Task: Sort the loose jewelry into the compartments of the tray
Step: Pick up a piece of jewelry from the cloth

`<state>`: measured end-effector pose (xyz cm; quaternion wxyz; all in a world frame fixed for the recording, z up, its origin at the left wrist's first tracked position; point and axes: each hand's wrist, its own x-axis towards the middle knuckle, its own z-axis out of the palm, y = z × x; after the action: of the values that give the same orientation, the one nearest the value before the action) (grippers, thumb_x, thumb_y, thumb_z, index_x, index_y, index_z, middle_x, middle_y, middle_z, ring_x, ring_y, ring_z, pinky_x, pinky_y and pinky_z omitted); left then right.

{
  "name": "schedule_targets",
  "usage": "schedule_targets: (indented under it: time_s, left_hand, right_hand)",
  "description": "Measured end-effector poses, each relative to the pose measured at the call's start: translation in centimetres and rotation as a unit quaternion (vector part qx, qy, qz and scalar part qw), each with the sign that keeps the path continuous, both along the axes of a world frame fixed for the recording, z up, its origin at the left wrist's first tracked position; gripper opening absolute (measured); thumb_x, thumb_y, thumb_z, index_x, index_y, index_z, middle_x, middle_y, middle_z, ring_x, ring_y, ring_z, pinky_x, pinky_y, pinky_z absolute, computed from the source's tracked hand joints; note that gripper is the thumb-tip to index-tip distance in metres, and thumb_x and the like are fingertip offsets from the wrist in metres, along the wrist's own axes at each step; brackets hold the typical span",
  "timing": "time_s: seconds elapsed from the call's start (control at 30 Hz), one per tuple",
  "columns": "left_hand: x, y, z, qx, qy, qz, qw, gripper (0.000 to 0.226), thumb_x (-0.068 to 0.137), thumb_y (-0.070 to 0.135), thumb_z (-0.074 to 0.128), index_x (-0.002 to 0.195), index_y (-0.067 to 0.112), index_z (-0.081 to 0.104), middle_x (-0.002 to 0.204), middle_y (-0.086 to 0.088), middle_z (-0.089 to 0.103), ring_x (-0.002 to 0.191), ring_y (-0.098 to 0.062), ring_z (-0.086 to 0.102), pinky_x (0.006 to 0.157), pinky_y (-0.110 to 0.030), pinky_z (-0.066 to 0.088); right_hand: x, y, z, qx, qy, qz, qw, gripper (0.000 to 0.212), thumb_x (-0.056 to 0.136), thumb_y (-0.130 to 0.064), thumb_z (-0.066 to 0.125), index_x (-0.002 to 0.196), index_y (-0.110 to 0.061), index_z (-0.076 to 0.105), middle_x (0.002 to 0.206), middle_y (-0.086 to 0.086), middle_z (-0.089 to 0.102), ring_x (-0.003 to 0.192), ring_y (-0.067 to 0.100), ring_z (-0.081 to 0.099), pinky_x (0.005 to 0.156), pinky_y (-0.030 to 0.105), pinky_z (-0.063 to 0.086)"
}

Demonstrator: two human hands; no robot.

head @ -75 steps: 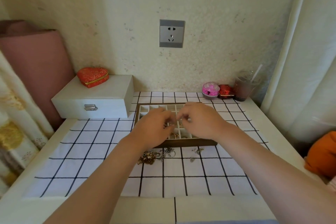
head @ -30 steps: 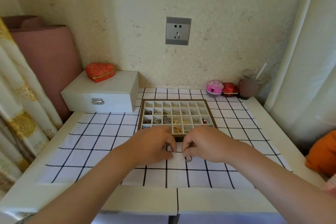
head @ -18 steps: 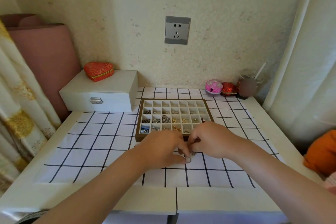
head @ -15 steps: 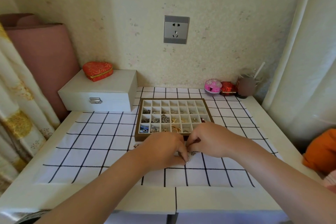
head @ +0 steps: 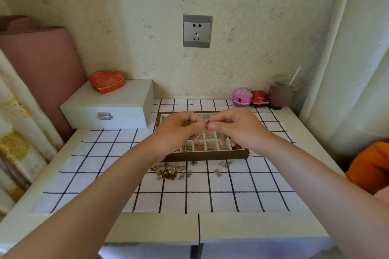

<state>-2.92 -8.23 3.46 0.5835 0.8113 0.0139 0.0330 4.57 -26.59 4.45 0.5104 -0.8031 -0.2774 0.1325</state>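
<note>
A brown wooden tray [head: 210, 155] with white compartments sits mid-table, several cells holding small gold and silver pieces. Both hands hover above it, fingertips meeting. My left hand [head: 179, 128] and my right hand [head: 233, 127] together pinch one small metal piece of jewelry [head: 207, 123] between thumbs and forefingers. A heap of loose jewelry [head: 169, 171] lies on the checked cloth just in front of the tray, with a few scattered small pieces [head: 219, 171] to its right. My hands hide much of the tray.
A white latched box [head: 109, 109] with a red heart-shaped case [head: 106, 81] stands at back left. A pink glitter box [head: 242, 96], a red box [head: 260, 99] and a cup with a straw [head: 281, 96] stand at back right. Curtains flank the table.
Both hands rose from the cloth in front of the tray to above the tray, now pinching a small piece between them. The loose heap they covered is in view again.
</note>
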Motion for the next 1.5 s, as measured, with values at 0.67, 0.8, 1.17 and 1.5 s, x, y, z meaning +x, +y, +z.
schedule_targets:
  time_s: [0.67,0.8,1.17,1.5]
  left_hand:
    - [7.0,-3.4,1.5,-0.037,-0.043,0.076,0.995,0.019,0.079,0.009,0.082,0.092,0.02,0.073,0.08,0.006,0.071,0.063,0.004,0.063,0.059,-0.01,0.047]
    - [9.1,-3.7,0.2,0.013,-0.052,0.063,0.997,0.019,0.08,0.009,0.081,0.093,0.02,0.073,0.084,0.005,0.074,0.076,-0.002,0.068,0.074,-0.019,0.053]
    - [10.8,-3.1,-4.7,0.393,-0.014,-0.023,0.919,0.034,0.095,0.044,0.052,0.128,0.04,0.06,0.132,0.002,0.058,0.125,-0.024,0.045,0.106,-0.049,0.039]
    - [10.4,-3.0,-4.8,0.407,-0.016,-0.053,0.912,0.043,0.093,0.046,0.055,0.136,0.039,0.054,0.141,0.002,0.046,0.131,-0.019,0.04,0.106,-0.04,0.039]
  right_hand:
    - [6.2,-1.1,1.0,0.033,0.033,-0.103,0.994,0.011,0.09,-0.02,0.074,0.1,-0.015,0.077,0.075,-0.004,0.074,0.048,0.008,0.054,0.045,0.023,0.042]
    - [7.8,-1.7,0.1,-0.022,-0.003,-0.119,0.993,0.004,0.09,-0.022,0.074,0.087,-0.024,0.076,0.077,-0.005,0.075,0.049,0.006,0.053,0.047,0.02,0.042]
    - [9.2,-0.6,-3.8,-0.346,-0.212,-0.111,0.907,0.011,0.094,-0.032,0.065,0.09,-0.034,0.074,0.085,-0.012,0.067,0.083,0.013,0.063,0.065,0.027,0.043]
    - [9.2,-0.9,-4.0,-0.373,-0.22,-0.086,0.897,0.023,0.095,-0.037,0.058,0.082,-0.03,0.075,0.073,-0.009,0.067,0.068,0.01,0.061,0.054,0.024,0.039]
